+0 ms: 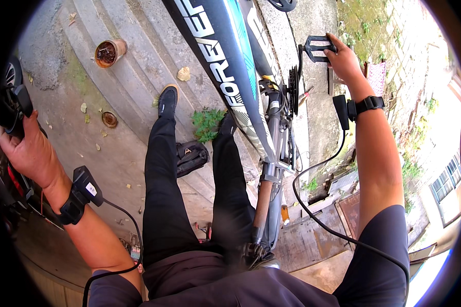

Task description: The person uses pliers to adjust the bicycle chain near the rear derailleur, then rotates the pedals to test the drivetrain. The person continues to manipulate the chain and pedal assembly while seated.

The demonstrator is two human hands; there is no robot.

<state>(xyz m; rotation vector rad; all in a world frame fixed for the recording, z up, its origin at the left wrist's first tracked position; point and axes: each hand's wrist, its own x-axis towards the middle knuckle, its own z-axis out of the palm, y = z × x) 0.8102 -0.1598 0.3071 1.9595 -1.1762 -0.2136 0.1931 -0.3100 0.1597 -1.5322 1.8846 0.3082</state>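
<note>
A bicycle frame point(231, 66), dark grey with white lettering and blue patches, slants down the middle in front of me, with a brownish seat tube point(262, 204) below it. My right hand point(346, 62) reaches far out to the right, fingers closed round the outer edge of a black pedal point(318, 49). Next to the pedal is the dark chainring point(293, 90). At the far left my left hand point(28, 148) is closed on a black rounded part point(16, 105), whose kind the dark rim hides. Each wrist carries a black strapped device with a cable.
Curved concrete steps point(138, 56) lie at my feet, with a rusty can point(110, 52) on them and a small brown round thing point(109, 119) lower down. A green weed point(206, 124) and a black bag point(191, 157) are by my legs. A dark vehicle point(15, 176) stands at left.
</note>
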